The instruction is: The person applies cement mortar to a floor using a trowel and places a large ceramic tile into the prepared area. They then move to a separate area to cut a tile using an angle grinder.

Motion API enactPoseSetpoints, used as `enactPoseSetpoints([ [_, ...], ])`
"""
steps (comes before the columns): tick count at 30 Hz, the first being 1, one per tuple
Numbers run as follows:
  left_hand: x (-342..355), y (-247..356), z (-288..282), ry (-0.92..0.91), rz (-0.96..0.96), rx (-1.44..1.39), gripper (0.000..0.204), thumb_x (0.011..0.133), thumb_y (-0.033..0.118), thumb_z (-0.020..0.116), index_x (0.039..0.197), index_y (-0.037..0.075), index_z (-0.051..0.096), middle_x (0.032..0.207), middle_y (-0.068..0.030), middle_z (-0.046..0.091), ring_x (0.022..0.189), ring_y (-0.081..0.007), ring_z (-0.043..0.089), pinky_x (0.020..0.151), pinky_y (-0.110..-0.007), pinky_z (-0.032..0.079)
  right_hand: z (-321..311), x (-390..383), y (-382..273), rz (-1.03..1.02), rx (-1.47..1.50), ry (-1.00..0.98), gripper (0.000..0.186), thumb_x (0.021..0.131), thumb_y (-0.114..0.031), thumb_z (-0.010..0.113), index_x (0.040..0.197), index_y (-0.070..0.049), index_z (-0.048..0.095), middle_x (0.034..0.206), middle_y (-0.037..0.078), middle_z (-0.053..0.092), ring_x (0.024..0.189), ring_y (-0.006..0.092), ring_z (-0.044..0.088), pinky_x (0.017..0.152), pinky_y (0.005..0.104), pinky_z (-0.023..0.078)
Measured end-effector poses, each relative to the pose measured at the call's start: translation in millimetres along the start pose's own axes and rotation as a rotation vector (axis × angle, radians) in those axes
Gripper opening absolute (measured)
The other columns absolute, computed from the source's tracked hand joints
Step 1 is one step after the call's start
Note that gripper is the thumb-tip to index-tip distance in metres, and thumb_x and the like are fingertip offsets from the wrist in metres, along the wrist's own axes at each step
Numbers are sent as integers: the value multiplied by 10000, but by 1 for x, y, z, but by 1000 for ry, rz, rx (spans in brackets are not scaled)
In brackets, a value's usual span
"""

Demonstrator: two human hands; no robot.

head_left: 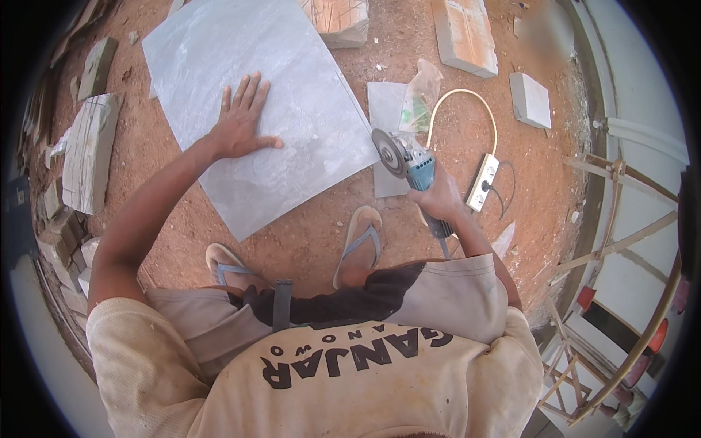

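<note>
A large grey tile lies in front of me, and my left hand rests flat on it with the fingers spread. My right hand is closed round the body of a blue-green angle grinder. The grinder's disc stands at the tile's near right corner; whether it touches the tile I cannot tell. Beneath the grinder, to the right of the large tile, is a narrower grey tile piece. A crumpled clear plastic bag lies at its upper end.
A white power strip with a plug and a looped cream cable lies right of the grinder. Pale blocks stand at the far side, with more blocks on the left. Wooden poles lean at the right. My sandalled feet are close to the tile.
</note>
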State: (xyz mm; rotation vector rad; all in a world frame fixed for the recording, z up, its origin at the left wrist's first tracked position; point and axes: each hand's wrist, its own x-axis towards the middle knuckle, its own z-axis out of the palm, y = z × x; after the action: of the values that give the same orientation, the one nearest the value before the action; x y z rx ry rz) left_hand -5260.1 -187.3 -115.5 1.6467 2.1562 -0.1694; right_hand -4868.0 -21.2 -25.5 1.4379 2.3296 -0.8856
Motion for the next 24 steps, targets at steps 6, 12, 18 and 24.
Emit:
enactPoseSetpoints([
  [6,0,1,-2,3,-1,-9,1297,726,862,573,1610,75,44,1673,-188,-4,1552,-313,-92,1246,-556,-48,-4,9,-7,-12,-23,3,821,662,-286,741,1335,75,440,1114,318,654,1060,464,644,912,498,513],
  [12,-1,-2,0,4,5,-23,1299,727,860,575,1610,77,33,1673,-187,-13,1552,-310,-96,1245,-555,-52,-7,17,-25,8,21,7,825,660,-264,749,1366,49,461,1210,288,638,1146,424,625,989,455,488],
  [18,1,-1,-2,-7,11,-18,1304,725,872,557,1610,75,28,1672,-191,-14,1552,-311,-94,1246,-553,-49,-3,16,-16,-36,10,21,865,669,-287,770,1379,60,418,1206,313,624,1153,441,613,973,479,494],
  [24,2,-2,1,1,-3,-14,1323,703,878,569,1610,79,32,1673,-187,-13,1553,-311,-90,1247,-551,-51,-3,7,-15,11,-55,-20,763,671,-281,765,1293,59,481,1172,315,632,1120,439,625,955,482,496],
])
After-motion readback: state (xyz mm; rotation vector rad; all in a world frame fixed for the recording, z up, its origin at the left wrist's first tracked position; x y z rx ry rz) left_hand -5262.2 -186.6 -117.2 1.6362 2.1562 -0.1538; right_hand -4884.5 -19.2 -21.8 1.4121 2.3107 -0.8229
